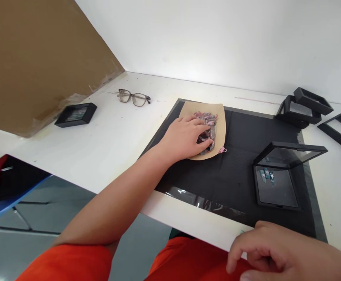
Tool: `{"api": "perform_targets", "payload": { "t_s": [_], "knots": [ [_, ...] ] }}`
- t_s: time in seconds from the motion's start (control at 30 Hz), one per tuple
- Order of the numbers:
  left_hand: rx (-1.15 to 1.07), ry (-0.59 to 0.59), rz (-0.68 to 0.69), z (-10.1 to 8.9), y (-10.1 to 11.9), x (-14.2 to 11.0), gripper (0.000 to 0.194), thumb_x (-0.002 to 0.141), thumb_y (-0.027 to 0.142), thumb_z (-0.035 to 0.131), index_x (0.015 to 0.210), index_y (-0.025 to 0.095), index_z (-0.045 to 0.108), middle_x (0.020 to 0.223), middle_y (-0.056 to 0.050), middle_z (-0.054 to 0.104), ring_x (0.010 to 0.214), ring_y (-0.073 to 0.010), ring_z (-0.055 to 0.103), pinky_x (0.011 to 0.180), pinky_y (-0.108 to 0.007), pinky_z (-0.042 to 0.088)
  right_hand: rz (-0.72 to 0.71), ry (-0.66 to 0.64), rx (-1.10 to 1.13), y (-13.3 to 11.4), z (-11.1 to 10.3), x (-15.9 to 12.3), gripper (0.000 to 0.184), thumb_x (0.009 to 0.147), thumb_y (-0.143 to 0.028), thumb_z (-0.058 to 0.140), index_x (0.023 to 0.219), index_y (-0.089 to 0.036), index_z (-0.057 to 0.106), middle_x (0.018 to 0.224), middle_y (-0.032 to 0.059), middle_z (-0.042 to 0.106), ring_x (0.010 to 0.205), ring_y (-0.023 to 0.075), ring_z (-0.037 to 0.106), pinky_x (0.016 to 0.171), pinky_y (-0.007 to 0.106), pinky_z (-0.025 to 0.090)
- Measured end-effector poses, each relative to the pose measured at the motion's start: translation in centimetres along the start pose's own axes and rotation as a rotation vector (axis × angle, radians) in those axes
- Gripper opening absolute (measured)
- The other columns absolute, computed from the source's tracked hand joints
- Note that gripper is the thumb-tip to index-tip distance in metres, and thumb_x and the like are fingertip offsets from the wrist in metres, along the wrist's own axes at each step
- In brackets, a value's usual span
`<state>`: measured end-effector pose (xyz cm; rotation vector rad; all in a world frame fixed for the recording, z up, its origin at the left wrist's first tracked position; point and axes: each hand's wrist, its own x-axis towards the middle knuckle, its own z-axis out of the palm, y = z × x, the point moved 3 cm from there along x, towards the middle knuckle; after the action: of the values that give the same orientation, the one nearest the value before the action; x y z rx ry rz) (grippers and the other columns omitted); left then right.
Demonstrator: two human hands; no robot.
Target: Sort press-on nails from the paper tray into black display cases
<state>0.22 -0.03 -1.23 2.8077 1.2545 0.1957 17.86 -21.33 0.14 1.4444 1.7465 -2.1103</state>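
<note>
My left hand [184, 136] lies palm down with its fingers spread over a pile of small glossy pink and dark pieces [209, 117], perhaps press-on nails. Under the pile is a brown paper sheet or envelope [220, 117], with a small pink binder clip [222, 150] on its right edge. At the front edge of the table, my right hand [272, 249] has its fingers curled in; what they hold, if anything, is hidden. Beyond it stands a black display case [278, 205], lid raised, with a few teal press-on nails [266, 175] on its clear film.
A black mat [243, 144] covers part of the white table [106, 144]. Several black frames [303, 111] are stacked at the back right, and another frame [328, 130] lies nearby. Eyeglasses [138, 99] and a black case [75, 115] sit left, beside a brown board [41, 58].
</note>
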Motion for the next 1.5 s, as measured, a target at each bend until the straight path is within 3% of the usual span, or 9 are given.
{"api": "perform_targets", "payload": {
  "t_s": [0.33,0.53,0.7,0.8,0.97,1.07,1.23,1.37,1.5],
  "knots": [
    [-0.034,0.072,0.023,-0.6,0.0,0.2,0.017,0.092,0.030,0.064,0.094,0.022,0.079,0.114,-0.006,0.086,0.134,-0.0359,0.070,0.103,-0.047,0.058,-0.025,0.000,-0.028,0.2,0.1,0.2,0.036,0.099,-0.058,0.069,0.107,-0.026,0.083,0.067,-0.0063,0.048,0.069,0.0142,0.049,0.067,0.027,0.039],
    [-0.086,0.189,-0.002,-1.0,0.0,0.1,0.016,0.093,0.032,0.064,0.094,0.024,0.077,0.115,-0.007,0.085,0.128,-0.0338,0.072,0.100,-0.046,0.059,-0.041,0.021,-0.047,0.1,0.0,0.0,0.035,0.100,-0.057,0.069,0.108,-0.026,0.084,0.068,-0.0053,0.050,0.077,0.0159,0.053,0.072,0.027,0.040],
    [-0.184,0.240,-0.067,-1.9,0.2,-0.2,0.013,0.089,0.035,0.067,0.086,0.023,0.071,0.098,-0.006,0.081,0.108,-0.0288,0.074,0.091,-0.041,0.059,-0.038,0.007,-0.036,0.3,0.1,0.0,0.036,0.099,-0.058,0.070,0.110,-0.026,0.084,0.068,-0.0058,0.049,0.073,0.0148,0.050,0.069,0.026,0.038],
    [-0.373,0.269,-0.080,-2.4,0.7,-0.7,0.021,0.094,0.039,0.063,0.080,0.024,0.060,0.088,-0.003,0.078,0.091,-0.0226,0.073,0.081,-0.036,0.059,-0.047,0.030,-0.032,0.3,0.2,0.0,0.036,0.099,-0.059,0.071,0.108,-0.027,0.083,0.068,-0.0056,0.049,0.072,0.0147,0.049,0.068,0.026,0.038],
    [-0.793,0.193,-0.058,-2.7,2.2,-1.6,0.025,0.105,0.039,0.049,0.085,0.027,0.043,0.077,0.000,0.070,0.071,-0.0172,0.071,0.065,-0.033,0.060,-0.030,0.011,-0.016,0.4,0.3,0.1,0.035,0.100,-0.056,0.070,0.111,-0.026,0.083,0.067,-0.0063,0.047,0.068,0.0135,0.045,0.063,0.025,0.035],
    [-1.028,0.262,-0.040,-3.0,2.9,-1.9,0.021,0.100,0.035,0.052,0.085,0.027,0.041,0.075,0.001,0.065,0.066,-0.0154,0.068,0.062,-0.032,0.060,-0.044,0.021,-0.032,0.3,0.1,0.2,0.037,0.099,-0.059,0.069,0.110,-0.026,0.084,0.068,-0.0057,0.048,0.071,0.0142,0.048,0.067,0.026,0.037],
    [-1.463,0.422,0.035,-3.1,3.3,-1.7,0.022,0.086,0.028,0.070,0.079,0.024,0.050,0.063,0.006,0.057,0.052,-0.0086,0.053,0.050,-0.022,0.047,-0.034,0.024,-0.053,0.1,0.1,0.0,0.035,0.099,-0.059,0.070,0.109,-0.028,0.084,0.069,-0.0042,0.050,0.077,0.0167,0.051,0.070,0.027,0.040],
    [-1.604,0.342,0.074,-3.1,4.2,-1.9,0.026,0.085,0.024,0.077,0.077,0.022,0.053,0.063,0.007,0.055,0.054,-0.0073,0.049,0.055,-0.021,0.048,-0.040,0.016,-0.050,0.0,0.1,-0.2,0.035,0.099,-0.057,0.069,0.110,-0.028,0.084,0.071,-0.0038,0.051,0.075,0.0158,0.052,0.066,0.026,0.039],
    [-1.583,0.220,0.151,-3.0,5.8,-2.3,0.041,0.091,0.039,0.084,0.074,0.021,0.051,0.067,0.005,0.054,0.059,-0.0081,0.048,0.059,-0.023,0.045,-0.039,0.002,-0.072,0.0,0.0,-0.1,0.034,0.098,-0.053,0.066,0.113,-0.026,0.082,0.070,-0.0049,0.049,0.066,0.0137,0.047,0.059,0.025,0.035]
  ]
}}
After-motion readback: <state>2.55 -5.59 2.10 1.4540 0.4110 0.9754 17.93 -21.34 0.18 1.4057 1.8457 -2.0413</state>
